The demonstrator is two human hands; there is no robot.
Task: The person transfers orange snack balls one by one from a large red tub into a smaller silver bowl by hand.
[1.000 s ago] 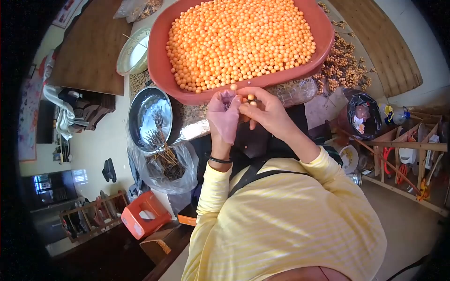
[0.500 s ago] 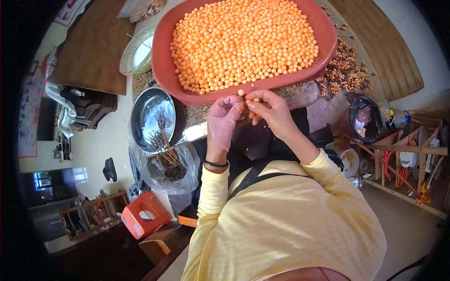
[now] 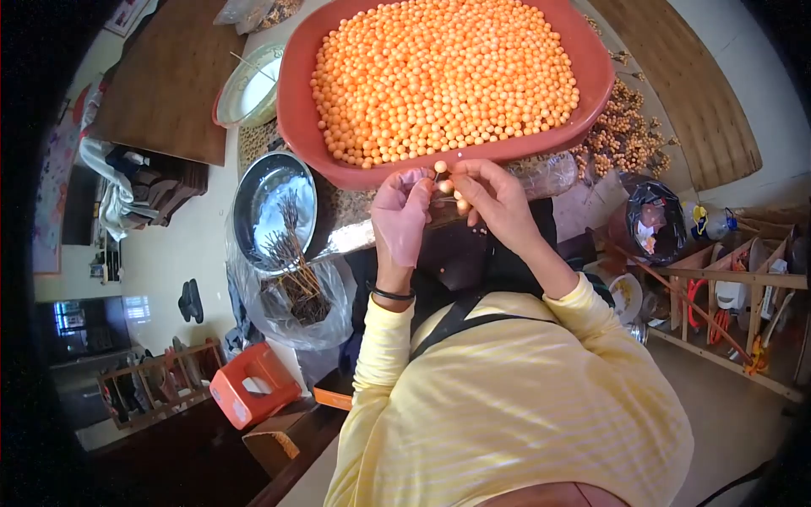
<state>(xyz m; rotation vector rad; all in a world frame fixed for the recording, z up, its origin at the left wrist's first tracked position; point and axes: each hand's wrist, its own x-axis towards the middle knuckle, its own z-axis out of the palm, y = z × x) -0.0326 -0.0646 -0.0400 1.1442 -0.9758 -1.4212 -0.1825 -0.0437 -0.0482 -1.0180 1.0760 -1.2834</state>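
Note:
A red-brown tub (image 3: pixel 338 175) full of small orange balls (image 3: pixel 439 76) lies ahead of me. At its near rim, my left hand (image 3: pixel 400 211), in a thin pinkish covering, pinches a thin dark stem that bears a few orange balls (image 3: pixel 444 185). My right hand (image 3: pixel 498 201) is closed at the same stem, with its thumb and forefinger beside the balls and more balls under its fingers. The fingertips of both hands nearly meet. The stem is mostly hidden by the fingers.
On the left stand a dark basin (image 3: pixel 252 211) with bare twigs (image 3: pixel 291 253), a plastic bag (image 3: pixel 325 329) and a bowl of white liquid (image 3: pixel 221 110). Ball-covered sprigs (image 3: pixel 629 135) lie right of the tub, near a lined bin (image 3: pixel 659 221). An orange stool (image 3: pixel 253 384) is lower left.
The balls between my hands show more openly now, and my right fingers have shifted slightly around the stem. The whole view has moved a little.

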